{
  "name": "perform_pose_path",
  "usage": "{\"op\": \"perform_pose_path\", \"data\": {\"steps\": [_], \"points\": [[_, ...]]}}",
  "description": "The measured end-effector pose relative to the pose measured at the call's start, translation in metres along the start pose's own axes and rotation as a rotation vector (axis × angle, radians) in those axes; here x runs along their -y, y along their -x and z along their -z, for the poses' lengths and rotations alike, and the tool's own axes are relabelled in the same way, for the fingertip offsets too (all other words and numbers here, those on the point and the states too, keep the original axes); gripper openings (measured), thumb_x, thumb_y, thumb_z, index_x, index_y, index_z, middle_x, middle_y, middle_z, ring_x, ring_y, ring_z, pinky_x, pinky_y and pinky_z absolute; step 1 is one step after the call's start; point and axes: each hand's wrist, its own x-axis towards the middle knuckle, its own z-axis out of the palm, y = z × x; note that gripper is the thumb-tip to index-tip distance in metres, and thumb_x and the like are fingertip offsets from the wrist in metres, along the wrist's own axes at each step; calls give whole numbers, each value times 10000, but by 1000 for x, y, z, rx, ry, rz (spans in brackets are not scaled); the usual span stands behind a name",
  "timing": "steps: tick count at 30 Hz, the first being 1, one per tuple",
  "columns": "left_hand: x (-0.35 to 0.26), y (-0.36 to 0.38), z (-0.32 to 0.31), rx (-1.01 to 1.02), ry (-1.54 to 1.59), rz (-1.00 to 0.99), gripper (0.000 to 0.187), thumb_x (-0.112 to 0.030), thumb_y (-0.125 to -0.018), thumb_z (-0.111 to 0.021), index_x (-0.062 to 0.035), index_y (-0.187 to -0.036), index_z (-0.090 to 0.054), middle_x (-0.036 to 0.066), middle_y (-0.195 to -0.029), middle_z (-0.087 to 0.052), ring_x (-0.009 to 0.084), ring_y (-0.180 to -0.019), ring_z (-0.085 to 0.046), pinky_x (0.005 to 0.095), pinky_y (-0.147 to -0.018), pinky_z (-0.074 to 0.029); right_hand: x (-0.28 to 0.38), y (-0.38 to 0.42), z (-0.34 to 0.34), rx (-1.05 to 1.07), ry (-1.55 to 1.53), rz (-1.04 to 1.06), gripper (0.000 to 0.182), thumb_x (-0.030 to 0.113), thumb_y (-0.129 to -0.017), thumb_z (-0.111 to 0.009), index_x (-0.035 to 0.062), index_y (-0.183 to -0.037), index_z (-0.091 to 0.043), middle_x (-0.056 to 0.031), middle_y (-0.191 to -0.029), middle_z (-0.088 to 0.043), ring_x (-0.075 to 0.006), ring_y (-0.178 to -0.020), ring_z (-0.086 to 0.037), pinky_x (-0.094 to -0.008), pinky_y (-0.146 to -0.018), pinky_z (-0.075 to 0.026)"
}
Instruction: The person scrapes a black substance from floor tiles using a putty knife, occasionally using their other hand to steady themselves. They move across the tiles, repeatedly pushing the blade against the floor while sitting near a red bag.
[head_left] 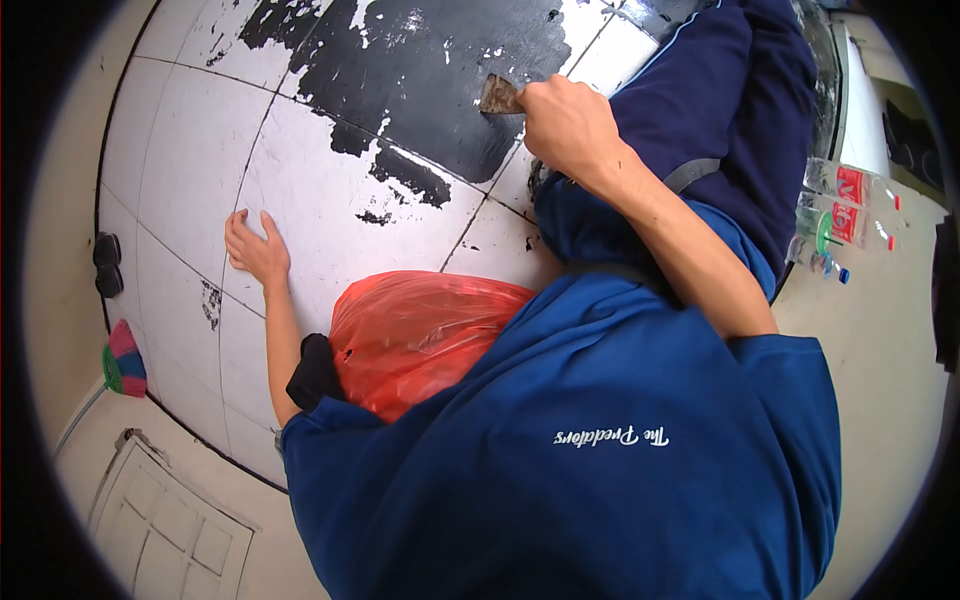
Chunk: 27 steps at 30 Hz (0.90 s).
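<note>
My right hand (575, 125) is closed around a scraper; its rusty, stained blade (500, 95) rests on or just above a black coating (420, 75) on the floor. This coating covers part of the white tiles (200, 130), with ragged edges and flaked patches. The scraper's handle is hidden in my fist. My left hand (258, 248) lies on a white tile at the left, fingers slightly apart, holding nothing. Between my left arm and my body sits a red plastic bag (420, 330); its contents are hard to make out.
Several clear plastic bottles (845, 205) with red labels lie at the right, beside my leg in dark trousers (700, 90). Along the left wall are a dark pair of slippers (107, 265) and a colourful broom head (125, 358). A white door (170, 525) shows at lower left.
</note>
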Motion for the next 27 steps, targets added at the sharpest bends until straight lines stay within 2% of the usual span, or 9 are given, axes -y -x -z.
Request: {"op": "perform_pose_path", "data": {"steps": [3, 5, 8, 12, 15, 18, 21, 25, 27], "points": [[1, 0, -5, -11, 5, -1, 460, -422, -975, -571, -154, -1343, -504, 42, -1445, -465, 281, -1401, -353, 575, -1121, -206, -2, 1, 8, -48, -15, -22, 112, 43, -754, -612, -21, -795, -694, -228, -805, -691, -415, -750, -708, -486, -661, -575], [4, 2, -1, -1, 10, -6, 462, -425, -972, -573, -156, -1341, -505, 40, -1450, -460, 281, -1403, -350, 576, -1121, -205, 2, 3, 15, -39, -31, -16, 115, 39, -753, -606, -22, -795, -694, -232, -805, -690, -420, -747, -706, -490, -661, -575], [3, 1, 2, 16, 17, -13, 461, -421, -967, -577, -157, -1338, -504, 38, -1456, -448, 276, -1403, -345, 571, -1126, -197, 5, -4, -10, 7, -52, -24, 119, 29, -726, -625, -29, -803, -695, -240, -808, -688, -427, -750, -705, -493, -665, -574], [-2, 1, 0, 14, 14, 15, 456, -403, -964, -580, -156, -1339, -501, 38, -1454, -440, 271, -1400, -338, 560, -1135, -181, 0, -7, 5, 38, -51, -70, 133, 24, -723, -620, -35, -814, -698, -244, -814, -688, -431, -751, -702, -495, -659, -570], [2, 2, -2, 7, 16, 8, 459, -416, -967, -577, -161, -1342, -503, 40, -1456, -448, 276, -1404, -343, 569, -1130, -191, 1, 1, 13, 39, -32, -69, 276, 62, -757, -603, 15, -978, -760, -265, -804, -683, -437, -763, -695, -500, -714, -572], [5, 4, 2, 15, 1, 5, 460, -423, -969, -574, -164, -1343, -504, 41, -1455, -454, 279, -1407, -346, 574, -1128, -196, 0, -8, -8, 15, -72, -36, 141, 20, -710, -629, -50, -810, -699, -252, -806, -681, -433, -765, -703, -495, -668, -571], [0, 3, 1, 16, 1, 13, 462, -411, -961, -582, -155, -1337, -503, 48, -1456, -443, 279, -1404, -339, 569, -1132, -188, -3, -12, 1, 61, -73, -73, 139, 28, -710, -636, -51, -804, -699, -261, -802, -680, -434, -763, -703, -496, -670, -572], [-1, 1, 2, 25, 12, 19, 464, -408, -957, -584, -151, -1334, -504, 52, -1457, -438, 280, -1400, -341, 567, -1131, -191, 0, 3, 4, 19, -65, -62, 131, 33, -712, -633, -55, -788, -693, -275, -812, -685, -428, -776, -708, -505, -675, -573], [0, 3, 2, 29, 15, 6, 462, -406, -956, -582, -154, -1335, -504, 53, -1458, -437, 281, -1399, -342, 565, -1128, -197, -5, -13, -29, 28, -42, -60, 209, 71, -783, -601, 19, -935, -735, -263, -812, -685, -439, -758, -692, -512, -711, -570]]}}
